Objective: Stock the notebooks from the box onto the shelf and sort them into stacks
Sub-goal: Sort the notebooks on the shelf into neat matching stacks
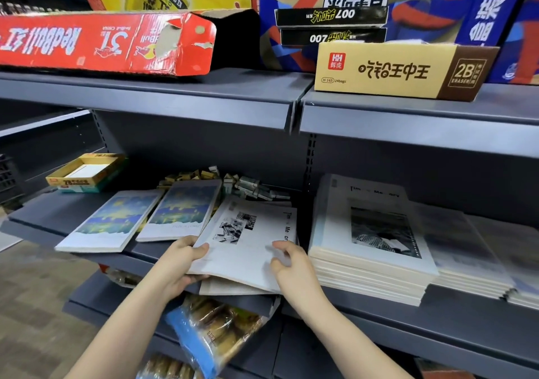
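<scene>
On the grey middle shelf point(87, 206) lie two notebooks with blue and yellow painted covers point(112, 221) point(182, 208), side by side. To their right a small pile of white notebooks with a black-and-white photo cover point(248, 241) sticks out over the shelf's front edge, turned askew. My left hand point(180, 264) grips its near left corner, thumb on top and fingers beneath. My right hand point(287, 264) is at the pile's near right edge with fingers curled; whether it holds the cover is unclear. On the right shelf section sits a tall stack of the same white notebooks point(376, 238).
Small eraser packs point(233, 184) are heaped behind the notebooks, and an open yellow tray box point(84, 173) stands at the back left. The upper shelf holds a red carton point(102, 43), a tan eraser box point(402, 70) and blue cartons. Bagged snacks point(210, 332) lie below.
</scene>
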A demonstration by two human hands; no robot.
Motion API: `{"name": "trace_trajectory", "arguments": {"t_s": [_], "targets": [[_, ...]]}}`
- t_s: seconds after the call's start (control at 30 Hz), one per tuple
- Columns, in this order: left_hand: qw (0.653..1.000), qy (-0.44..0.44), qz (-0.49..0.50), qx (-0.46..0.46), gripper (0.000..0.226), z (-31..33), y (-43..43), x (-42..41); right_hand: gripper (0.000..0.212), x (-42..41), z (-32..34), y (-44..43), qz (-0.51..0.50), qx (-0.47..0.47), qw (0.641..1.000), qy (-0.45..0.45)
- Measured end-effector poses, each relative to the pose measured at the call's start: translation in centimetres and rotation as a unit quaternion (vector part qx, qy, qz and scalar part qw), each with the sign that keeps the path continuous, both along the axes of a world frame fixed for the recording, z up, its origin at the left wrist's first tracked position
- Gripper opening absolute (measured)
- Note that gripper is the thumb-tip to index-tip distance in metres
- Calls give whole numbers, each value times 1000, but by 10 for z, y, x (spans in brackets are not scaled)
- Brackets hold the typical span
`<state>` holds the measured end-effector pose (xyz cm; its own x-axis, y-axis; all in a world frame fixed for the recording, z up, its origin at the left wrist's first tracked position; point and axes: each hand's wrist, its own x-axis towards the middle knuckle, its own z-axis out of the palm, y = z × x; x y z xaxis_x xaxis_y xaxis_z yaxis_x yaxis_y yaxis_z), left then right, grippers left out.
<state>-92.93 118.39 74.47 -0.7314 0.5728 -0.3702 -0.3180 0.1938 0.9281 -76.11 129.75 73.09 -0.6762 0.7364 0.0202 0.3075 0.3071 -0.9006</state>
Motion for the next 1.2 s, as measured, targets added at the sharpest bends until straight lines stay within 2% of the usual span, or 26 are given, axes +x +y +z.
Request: {"name": "trace_trajectory", "arguments": {"t_s": [0.07,0.23,0.47,0.63,0.77,0.83,0.9,1.03,1.2], "targets": [[1000,-10,-7,18,14,-2,-5,-1,40,1,1,1,3,12,1000,-6],[998,6,-20,65,10,-3,-17,3,56,1,8,-5,6,4,1000,-19],[990,42,-13,132,10,14,-19,12,67,12,42,-12,2,-56,998,39],[981,96,-25,165,7,33,-3,25,63,31,72,0,-42,-39,997,52],[976,130,-46,172,7,40,23,44,43,48,79,26,-96,0,995,25],[973,141,-61,169,8,42,39,57,42,59,80,40,-118,20,993,20],[973,138,-72,168,16,43,55,66,48,72,79,52,-136,48,989,14],[971,141,-110,157,54,41,88,86,49,102,77,76,-171,70,983,11],[956,220,-147,130,51,38,125,113,49,131,73,99,-191,78,978,40]]}}
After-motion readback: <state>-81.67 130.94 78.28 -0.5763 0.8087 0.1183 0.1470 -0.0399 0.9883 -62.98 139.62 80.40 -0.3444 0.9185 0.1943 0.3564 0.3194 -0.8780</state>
